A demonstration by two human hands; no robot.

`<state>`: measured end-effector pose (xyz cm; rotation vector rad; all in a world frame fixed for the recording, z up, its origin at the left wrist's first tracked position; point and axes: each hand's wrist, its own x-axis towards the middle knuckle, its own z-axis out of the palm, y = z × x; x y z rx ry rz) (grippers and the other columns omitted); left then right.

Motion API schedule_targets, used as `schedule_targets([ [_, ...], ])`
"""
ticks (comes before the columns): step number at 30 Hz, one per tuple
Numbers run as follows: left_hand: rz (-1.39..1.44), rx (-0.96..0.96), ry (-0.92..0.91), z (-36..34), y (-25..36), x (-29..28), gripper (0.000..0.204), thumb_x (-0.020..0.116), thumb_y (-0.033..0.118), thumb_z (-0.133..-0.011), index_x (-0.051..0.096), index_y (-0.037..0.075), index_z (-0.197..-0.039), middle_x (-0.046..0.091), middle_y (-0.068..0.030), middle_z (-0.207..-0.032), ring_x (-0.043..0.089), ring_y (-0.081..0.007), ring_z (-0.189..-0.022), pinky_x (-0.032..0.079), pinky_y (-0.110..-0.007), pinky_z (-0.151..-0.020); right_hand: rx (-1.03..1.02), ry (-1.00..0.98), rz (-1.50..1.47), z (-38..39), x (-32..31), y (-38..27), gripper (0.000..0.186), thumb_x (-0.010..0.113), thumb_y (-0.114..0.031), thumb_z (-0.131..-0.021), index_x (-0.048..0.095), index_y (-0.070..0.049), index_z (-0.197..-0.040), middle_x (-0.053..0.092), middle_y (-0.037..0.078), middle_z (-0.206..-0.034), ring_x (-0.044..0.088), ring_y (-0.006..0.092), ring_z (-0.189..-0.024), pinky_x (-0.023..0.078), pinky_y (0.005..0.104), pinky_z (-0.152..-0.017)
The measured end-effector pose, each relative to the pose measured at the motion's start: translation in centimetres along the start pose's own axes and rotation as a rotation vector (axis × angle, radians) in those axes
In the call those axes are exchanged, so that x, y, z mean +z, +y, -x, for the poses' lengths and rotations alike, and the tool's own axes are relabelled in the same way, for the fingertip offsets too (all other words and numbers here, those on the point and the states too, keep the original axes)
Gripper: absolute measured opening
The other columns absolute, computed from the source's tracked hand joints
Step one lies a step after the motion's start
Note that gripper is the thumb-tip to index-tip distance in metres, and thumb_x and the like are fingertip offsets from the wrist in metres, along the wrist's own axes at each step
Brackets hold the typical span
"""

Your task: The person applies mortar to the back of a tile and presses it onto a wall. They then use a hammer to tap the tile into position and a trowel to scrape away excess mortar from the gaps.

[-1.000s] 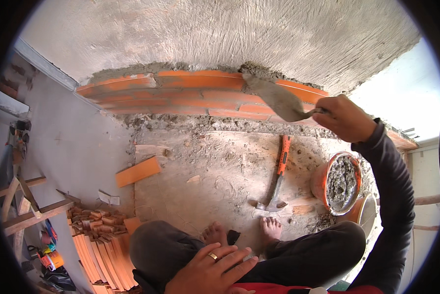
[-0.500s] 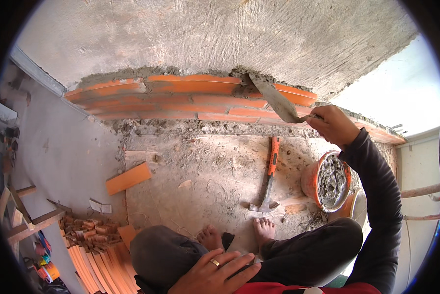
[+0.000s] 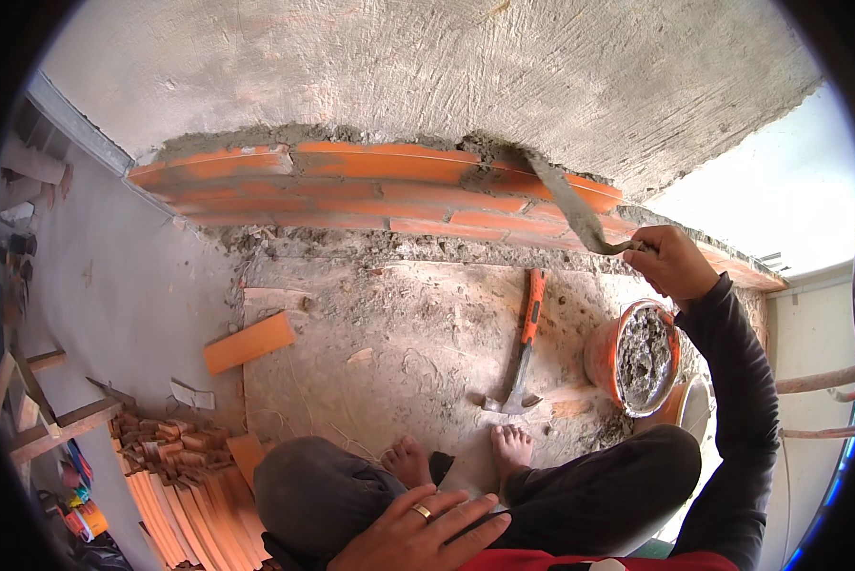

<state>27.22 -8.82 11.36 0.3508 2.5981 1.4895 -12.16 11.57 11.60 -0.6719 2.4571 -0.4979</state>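
My right hand [image 3: 673,262] is closed round the handle of a trowel [image 3: 572,206], whose mortar-coated blade slants up and left to the top of a low brick wall [image 3: 370,190]. The blade's tip lies at wet mortar [image 3: 494,149] between the top bricks and the rough plastered wall [image 3: 427,67]. A thin string runs along the top course. My left hand [image 3: 427,533], a ring on one finger, rests on my lap with its fingers spread and holds nothing. Below my right forearm stands an orange bucket [image 3: 645,357] of grey mortar.
A claw hammer [image 3: 525,347] with an orange-and-black handle lies on the dusty floor board. One loose brick [image 3: 249,344] is at its left. Stacked bricks [image 3: 185,485] stand at lower left, near wooden pieces [image 3: 66,428]. A second container [image 3: 692,404] sits behind the bucket.
My right hand has moved a little to the right and down, drawing the trowel along the wall top. My left hand stays on my lap. At far left, another person's limb has come into view.
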Motion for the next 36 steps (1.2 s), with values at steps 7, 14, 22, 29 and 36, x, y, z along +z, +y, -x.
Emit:
schedule_targets([
  [7, -0.016, 0.005, -0.001, 0.0, 0.3, 0.2, 0.066, 0.058, 0.054, -0.091, 0.058, 0.003, -0.132, 0.055, -0.019, -0.136, 0.051, -0.0371, -0.126, 0.037, -0.054, -0.11, -0.132, -0.194, -0.132, -2.4, 2.0, -5.8, 0.022, 0.06, -0.015, -0.099, 0.064, 0.004, -0.09, 0.053, 0.0, -0.057, 0.049, 0.0084, -0.042, 0.041, 0.0259, -0.041],
  [14, -0.004, 0.005, 0.01, 0.5, 0.4, 0.2, 0.066, 0.062, 0.052, -0.089, 0.058, 0.003, -0.134, 0.055, -0.0187, -0.137, 0.05, -0.0371, -0.127, 0.037, -0.054, -0.11, 0.031, -0.151, -0.331, -1.1, 1.5, -6.1, 0.027, 0.053, -0.018, -0.104, 0.058, 0.0, -0.084, 0.048, 0.0, -0.059, 0.045, 0.0082, -0.042, 0.037, 0.0249, -0.038],
  [22, 0.006, 0.014, 0.028, 0.6, -0.4, -0.2, 0.067, 0.063, 0.053, -0.088, 0.059, 0.003, -0.132, 0.058, -0.0192, -0.133, 0.053, -0.0376, -0.125, 0.039, -0.053, -0.108, 0.091, -0.002, -0.305, 2.1, 1.8, -1.5, 0.025, 0.059, -0.017, -0.1, 0.061, 0.002, -0.083, 0.049, 0.0, -0.057, 0.044, 0.0082, -0.043, 0.037, 0.0269, -0.042],
  [29, -0.021, 0.025, -0.053, -1.2, -1.7, -1.1, 0.07, 0.058, 0.06, -0.092, 0.061, 0.001, -0.13, 0.059, -0.0208, -0.135, 0.056, -0.0399, -0.124, 0.041, -0.052, -0.106, 0.103, 0.314, -0.389, 11.8, 3.2, 8.6, 0.026, 0.066, -0.013, -0.092, 0.064, 0.004, -0.113, 0.06, 0.002, -0.069, 0.057, 0.0078, -0.059, 0.044, 0.0264, -0.054],
  [36, 0.037, 0.004, -0.166, -2.1, -4.1, 0.0, 0.076, 0.062, 0.07, -0.086, 0.069, 0.002, -0.12, 0.064, -0.0168, -0.131, 0.061, -0.0396, -0.119, 0.046, -0.052, -0.104, 0.509, 0.482, 0.01, 28.1, 13.5, 18.0, 0.045, 0.077, -0.023, -0.087, 0.059, -0.007, -0.126, 0.075, 0.015, -0.092, 0.073, 0.0287, -0.084, 0.056, 0.0392, -0.087],
])
